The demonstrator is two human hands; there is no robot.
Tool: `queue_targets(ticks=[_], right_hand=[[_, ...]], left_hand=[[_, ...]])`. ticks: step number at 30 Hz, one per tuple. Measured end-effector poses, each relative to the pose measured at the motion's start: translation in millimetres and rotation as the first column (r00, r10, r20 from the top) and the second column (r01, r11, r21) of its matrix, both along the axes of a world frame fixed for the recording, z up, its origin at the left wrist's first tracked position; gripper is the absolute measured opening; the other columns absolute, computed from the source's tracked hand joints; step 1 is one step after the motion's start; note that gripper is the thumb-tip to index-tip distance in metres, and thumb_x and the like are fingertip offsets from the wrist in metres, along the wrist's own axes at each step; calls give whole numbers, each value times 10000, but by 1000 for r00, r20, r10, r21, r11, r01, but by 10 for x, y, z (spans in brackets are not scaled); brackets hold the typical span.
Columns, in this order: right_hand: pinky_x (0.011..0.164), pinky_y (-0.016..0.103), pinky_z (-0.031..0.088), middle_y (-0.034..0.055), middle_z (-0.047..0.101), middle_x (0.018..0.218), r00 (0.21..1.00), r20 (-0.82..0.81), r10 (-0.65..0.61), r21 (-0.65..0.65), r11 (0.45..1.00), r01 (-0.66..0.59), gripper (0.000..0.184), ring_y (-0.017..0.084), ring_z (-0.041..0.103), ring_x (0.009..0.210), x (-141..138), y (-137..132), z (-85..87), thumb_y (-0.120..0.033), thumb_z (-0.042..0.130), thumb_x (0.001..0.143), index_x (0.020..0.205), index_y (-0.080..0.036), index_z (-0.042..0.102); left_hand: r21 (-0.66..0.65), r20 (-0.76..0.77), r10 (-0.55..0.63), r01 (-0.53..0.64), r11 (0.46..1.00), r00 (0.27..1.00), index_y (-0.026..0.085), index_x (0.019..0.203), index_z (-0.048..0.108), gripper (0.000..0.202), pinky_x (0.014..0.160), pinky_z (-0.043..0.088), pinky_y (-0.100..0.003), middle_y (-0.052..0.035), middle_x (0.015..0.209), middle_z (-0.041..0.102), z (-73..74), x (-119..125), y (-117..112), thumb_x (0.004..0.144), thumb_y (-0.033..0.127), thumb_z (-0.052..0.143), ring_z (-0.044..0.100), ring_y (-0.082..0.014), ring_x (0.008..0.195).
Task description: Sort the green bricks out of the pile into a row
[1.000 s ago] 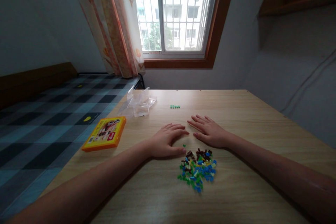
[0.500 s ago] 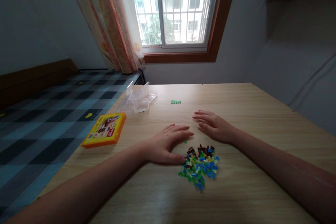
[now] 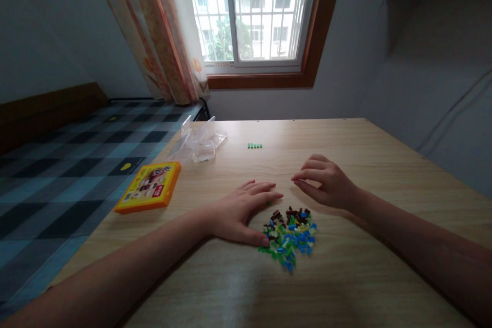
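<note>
My left hand [image 3: 242, 212] lies on the table with its fingers spread. Its thumb tip touches the left edge of a loose pile of small building bricks [image 3: 290, 238] in blue, green, brown and yellow. One green brick [image 3: 268, 204] sits by itself just under the left index finger. Up and to the right of the pile is my right hand [image 3: 326, 182], fingers curled and thumb tip drawn against the index fingertip. Whatever is in that pinch, if anything, is too small to make out. Farther back, several green bricks [image 3: 254, 146] stand in a short row.
On the left of the wooden table [image 3: 384, 174] lies a yellow-orange box [image 3: 148, 187] with a printed label. Behind it are clear plastic packaging pieces [image 3: 203, 143]. A bed with a checked cover [image 3: 80, 164] adjoins the table's left side. A window is beyond the far edge.
My right hand has lifted from lying flat, and its fingers have curled into a pinch. My left hand stays in place beside the pile. The view has shifted slightly.
</note>
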State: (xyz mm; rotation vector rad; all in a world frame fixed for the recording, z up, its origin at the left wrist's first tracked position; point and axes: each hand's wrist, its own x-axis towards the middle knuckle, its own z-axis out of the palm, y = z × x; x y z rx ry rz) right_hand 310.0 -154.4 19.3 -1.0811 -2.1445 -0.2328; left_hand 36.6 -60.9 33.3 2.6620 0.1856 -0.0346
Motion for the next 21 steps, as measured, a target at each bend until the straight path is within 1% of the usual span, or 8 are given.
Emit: queue_targets(ticks=[4, 7, 9, 12, 15, 17, 21], right_hand=[[732, 325, 387, 29, 618, 715, 997, 40, 66, 14, 998, -66, 103, 152, 490, 712, -141, -161, 139, -214, 618, 893, 819, -186, 685], [704, 326, 350, 18, 561, 647, 982, 111, 150, -49, 988, -145, 202, 152, 445, 684, -255, -258, 200, -247, 593, 901, 714, -184, 632], [684, 324, 327, 10, 546, 630, 966, 160, 204, -113, 976, -187, 240, 148, 426, 669, -308, -300, 224, -263, 574, 912, 688, -184, 605], [689, 322, 325, 7, 577, 674, 947, 197, 256, -207, 955, -215, 207, 149, 444, 694, -355, -342, 244, -270, 557, 923, 743, -192, 623], [714, 309, 354, 9, 621, 762, 928, 199, 316, -293, 923, -251, 152, 143, 477, 734, -407, -391, 243, -256, 545, 929, 835, -203, 653], [737, 298, 375, 13, 637, 807, 914, 204, 352, -347, 899, -269, 139, 140, 500, 761, -461, -435, 233, -245, 540, 927, 863, -206, 658], [794, 302, 395, 18, 643, 813, 891, 240, 386, -406, 874, -269, 119, 152, 530, 806, -563, -506, 209, -217, 552, 891, 810, -201, 638]], left_hand=[[24, 20, -20, 20, 1000, 1000, 233, 1546, 312, 974, 1196, 160, -614, -182, 1613, 238, -18, 3, -49, 771, 709, 660, 217, -392, 1483], [27, 59, -38, 37, 999, 998, 231, 1539, 320, 943, 1195, 162, -612, -184, 1605, 261, -51, 1, -80, 786, 687, 659, 227, -382, 1482], [17, 95, -50, 48, 999, 994, 232, 1525, 344, 895, 1195, 175, -605, -178, 1600, 280, -72, -5, -88, 800, 640, 672, 244, -371, 1479], [-10, 160, -53, 55, 998, 986, 239, 1503, 375, 801, 1193, 203, -593, -158, 1587, 317, -90, -15, -80, 825, 537, 681, 277, -355, 1468], [-38, 214, -38, 47, 998, 976, 231, 1491, 387, 730, 1185, 261, -562, -149, 1571, 348, -94, -21, -63, 856, 477, 652, 299, -332, 1459], [-47, 235, -35, 48, 998, 971, 217, 1485, 392, 715, 1175, 296, -544, -155, 1563, 360, -94, -21, -58, 865, 471, 643, 308, -326, 1455], [-30, 249, -49, 58, 998, 967, 201, 1462, 424, 726, 1175, 287, -560, -166, 1551, 377, -94, -17, -78, 840, 488, 667, 312, -351, 1449]])
